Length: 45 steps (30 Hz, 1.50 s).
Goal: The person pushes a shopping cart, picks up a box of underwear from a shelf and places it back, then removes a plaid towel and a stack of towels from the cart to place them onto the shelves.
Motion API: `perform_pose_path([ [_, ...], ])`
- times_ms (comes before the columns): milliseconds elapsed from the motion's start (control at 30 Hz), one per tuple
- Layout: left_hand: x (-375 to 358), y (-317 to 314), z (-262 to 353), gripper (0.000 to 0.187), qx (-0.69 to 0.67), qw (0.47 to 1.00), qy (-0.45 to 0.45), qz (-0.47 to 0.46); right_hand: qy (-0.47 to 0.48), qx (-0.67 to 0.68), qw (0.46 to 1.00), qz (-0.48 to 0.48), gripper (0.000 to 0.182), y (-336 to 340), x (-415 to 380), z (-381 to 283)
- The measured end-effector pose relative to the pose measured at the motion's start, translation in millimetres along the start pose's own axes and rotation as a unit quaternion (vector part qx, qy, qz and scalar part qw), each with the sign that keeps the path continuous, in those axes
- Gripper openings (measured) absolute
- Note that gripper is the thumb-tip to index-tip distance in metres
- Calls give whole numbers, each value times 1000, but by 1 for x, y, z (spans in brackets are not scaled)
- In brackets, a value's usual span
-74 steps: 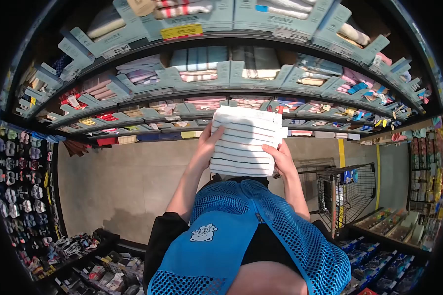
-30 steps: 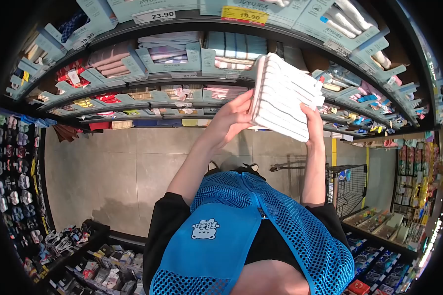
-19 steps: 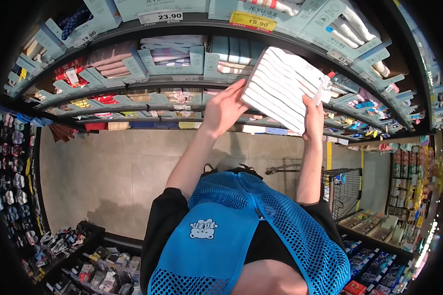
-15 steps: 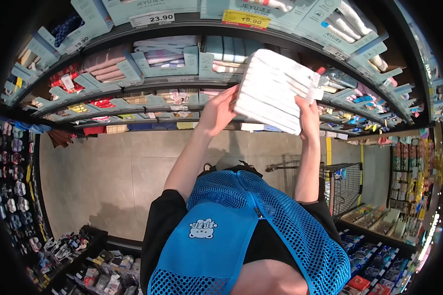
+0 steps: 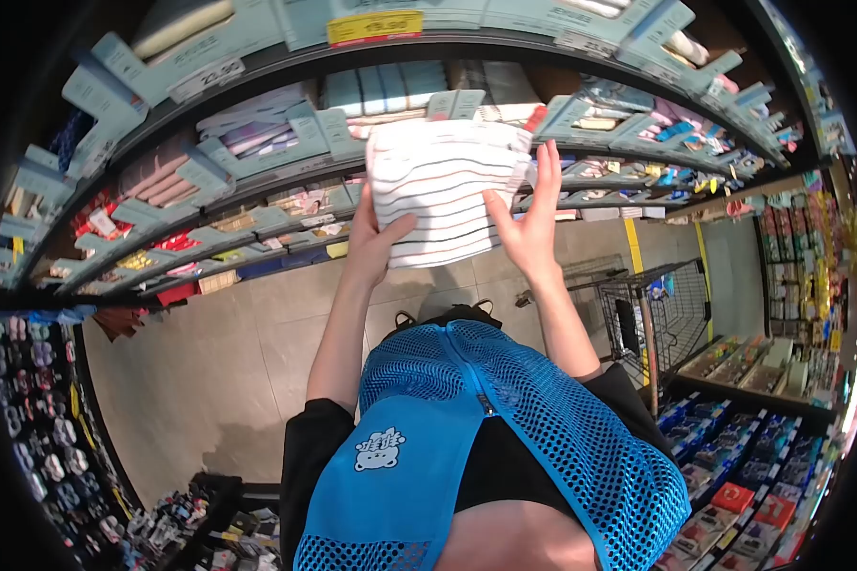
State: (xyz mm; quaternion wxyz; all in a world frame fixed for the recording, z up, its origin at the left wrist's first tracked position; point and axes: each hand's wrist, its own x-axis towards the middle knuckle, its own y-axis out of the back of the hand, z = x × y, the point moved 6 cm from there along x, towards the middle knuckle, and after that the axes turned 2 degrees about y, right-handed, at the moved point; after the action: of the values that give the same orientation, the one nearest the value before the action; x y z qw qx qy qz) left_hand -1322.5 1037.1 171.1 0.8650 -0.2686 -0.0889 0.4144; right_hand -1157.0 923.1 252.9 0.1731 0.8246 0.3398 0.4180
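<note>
A folded white striped towel [image 5: 448, 205] is held up in front of the shelves, its thin dark and reddish stripes running across. My left hand [image 5: 373, 246] grips the lower left corner, thumb on the front face and fingers mostly hidden behind. At the right edge, my right hand [image 5: 530, 224] holds the towel with its thumb laid over the front; its fingers stretch upward along the side. Beside those fingers shows a pale tag [image 5: 522, 174], partly blurred. Just behind the towel, light blue display boxes [image 5: 336, 133] hold more folded towels.
Shelves with price labels [image 5: 376, 27] curve across the front. A wire shopping cart [image 5: 671, 309] stands on the right. Socks or slippers hang on a rack [image 5: 43, 409] at left. Low bins [image 5: 186, 519] and packaged goods [image 5: 743, 495] lie near the bottom corners. Grey tiled floor [image 5: 229, 371] shows below.
The towel has moved left and toward me and turned more level. My left thumb now lies on its front; my right hand's fingers have straightened upward. The whole view has swung to the right.
</note>
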Motion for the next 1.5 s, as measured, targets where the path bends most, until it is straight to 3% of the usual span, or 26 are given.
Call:
perform_pose_path([
  [67,-6,4,-6,67,-12,1000,14,5,83,-60,991,82,73,7,-6,-11],
  [167,-10,15,-10,65,-41,999,22,8,104,-127,985,59,61,5,-8,-20],
  [233,-10,17,-10,64,-54,998,20,0,62,-63,992,93,56,7,-5,-18],
  [333,-15,5,10,63,-49,997,-35,-54,-44,26,999,-10,42,-8,0,0],
  [500,-17,11,10,65,-54,995,-60,-58,-70,156,985,2,26,-15,-4,-5],
  [567,-18,14,9,66,-54,995,-69,-39,71,55,993,81,25,-4,-6,-18],
  [600,-17,17,9,65,-49,996,-72,-18,103,68,986,113,24,-1,-6,-22],
  [633,-18,20,6,65,-44,996,-71,4,99,72,987,107,24,0,-9,-23],
  [700,-18,21,3,59,-37,997,-69,10,288,98,950,74,21,10,-18,-57],
  [733,-18,30,0,55,-22,996,-80,28,325,132,935,44,20,11,-24,-68],
  [767,-14,44,-2,51,-7,994,-94,46,323,136,935,44,20,10,-30,-72],
  [800,7,98,-22,46,378,910,-164,30,340,149,928,9,22,6,-36,-78],
  [867,10,103,-17,46,378,910,-164,37,358,159,918,-59,21,0,-48,-86],
  [1200,-19,102,-3,47,335,919,-184,93,387,186,895,-118,15,-7,-61,-103],
  [1500,-25,104,-1,48,283,938,-174,98,402,214,885,-95,14,3,-63,-131],
])
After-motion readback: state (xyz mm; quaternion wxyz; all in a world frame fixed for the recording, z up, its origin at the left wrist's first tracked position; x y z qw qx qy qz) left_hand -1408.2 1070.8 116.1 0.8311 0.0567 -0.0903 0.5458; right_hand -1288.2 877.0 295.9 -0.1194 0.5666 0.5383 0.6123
